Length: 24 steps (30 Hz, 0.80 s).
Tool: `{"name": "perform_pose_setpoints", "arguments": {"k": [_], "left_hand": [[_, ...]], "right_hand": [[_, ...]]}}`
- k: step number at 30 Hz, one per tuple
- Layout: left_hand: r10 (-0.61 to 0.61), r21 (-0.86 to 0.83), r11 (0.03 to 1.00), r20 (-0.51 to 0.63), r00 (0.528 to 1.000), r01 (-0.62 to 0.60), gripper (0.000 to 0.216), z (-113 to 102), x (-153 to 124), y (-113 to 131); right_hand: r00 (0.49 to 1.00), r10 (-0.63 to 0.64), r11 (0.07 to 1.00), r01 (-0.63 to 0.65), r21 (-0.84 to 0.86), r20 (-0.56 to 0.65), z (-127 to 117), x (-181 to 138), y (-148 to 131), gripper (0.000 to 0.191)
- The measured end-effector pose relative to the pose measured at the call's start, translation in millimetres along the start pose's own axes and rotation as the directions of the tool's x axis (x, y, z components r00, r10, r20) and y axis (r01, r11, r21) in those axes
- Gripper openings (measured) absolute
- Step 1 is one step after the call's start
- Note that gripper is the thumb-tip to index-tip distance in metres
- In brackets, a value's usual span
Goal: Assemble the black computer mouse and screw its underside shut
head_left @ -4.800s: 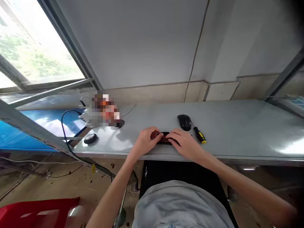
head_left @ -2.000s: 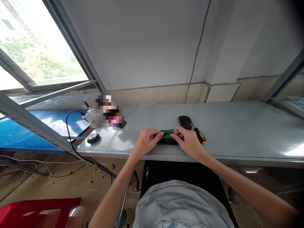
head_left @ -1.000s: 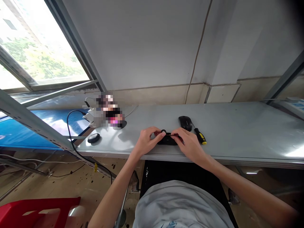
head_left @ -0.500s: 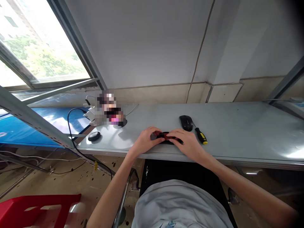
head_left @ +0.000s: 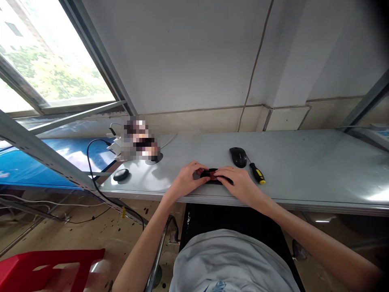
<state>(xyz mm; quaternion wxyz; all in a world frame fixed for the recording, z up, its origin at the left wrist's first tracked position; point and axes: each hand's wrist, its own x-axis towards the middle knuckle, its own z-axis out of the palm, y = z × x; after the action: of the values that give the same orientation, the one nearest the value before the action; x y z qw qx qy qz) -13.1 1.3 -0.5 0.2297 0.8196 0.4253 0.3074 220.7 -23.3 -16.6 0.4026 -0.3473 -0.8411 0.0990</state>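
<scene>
Grey counter (head_left: pixel 306 164) is carrying a black shell (head_left: pixel 214 182) near its front edge; fingers of the left hand (head_left: pixel 187 178) and right hand (head_left: pixel 238 179) are pinching a red piece (head_left: pixel 212 175) over it. Red is replacing the green of two seconds ago, apparently exposing another side.

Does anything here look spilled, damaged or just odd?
Dark spots dot the floor below the bench, looking like stains or debris; I can't tell which. A blocky blur hides something on the bench's left side.

Casing (head_left: pixel 213 181) left of both mouse (head_left: pixel 238 157) and screwdriver (head_left: pixel 257 173)
</scene>
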Motion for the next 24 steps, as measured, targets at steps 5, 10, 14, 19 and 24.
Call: {"name": "perform_pose_setpoints", "arguments": {"k": [5, 10, 14, 19, 24], "left_hand": [[-0.01, -0.001, 1.0, 0.013, 1.0, 0.01, 0.022, -0.4, 0.0, -0.9], [-0.013, -0.004, 1.0, -0.002, 1.0, 0.013, 0.025, 0.5, 0.9, -0.8], [-0.014, 0.001, 1.0, -0.029, 0.999, 0.014, 0.023, -0.1, 2.5, -0.2], [-0.025, 0.007, 1.0, -0.05, 0.998, 0.026, 0.024, -2.1, 5.4, 2.9], [0.075, 0.043, 0.997, -0.162, 0.984, -0.069, 0.02, 2.5, 36.8, 9.6]], "right_hand": [[0.999, 0.032, 0.999, -0.031, -0.033, 0.038, 1.9, -1.4, 0.5, 0.023], [0.998, 0.035, 0.995, -0.029, -0.099, 0.052, -7.3, 1.0, 1.1, 0.024], [0.992, 0.127, 0.971, -0.125, -0.205, -0.004, -38.5, 10.2, 6.5, 0.024], [0.959, 0.281, 0.911, -0.271, -0.311, -0.013, -73.8, 18.2, 32.6, 0.032], [0.926, 0.375, 0.824, -0.315, -0.472, 0.036, -77.0, 22.4, 63.9, 0.048]]}}
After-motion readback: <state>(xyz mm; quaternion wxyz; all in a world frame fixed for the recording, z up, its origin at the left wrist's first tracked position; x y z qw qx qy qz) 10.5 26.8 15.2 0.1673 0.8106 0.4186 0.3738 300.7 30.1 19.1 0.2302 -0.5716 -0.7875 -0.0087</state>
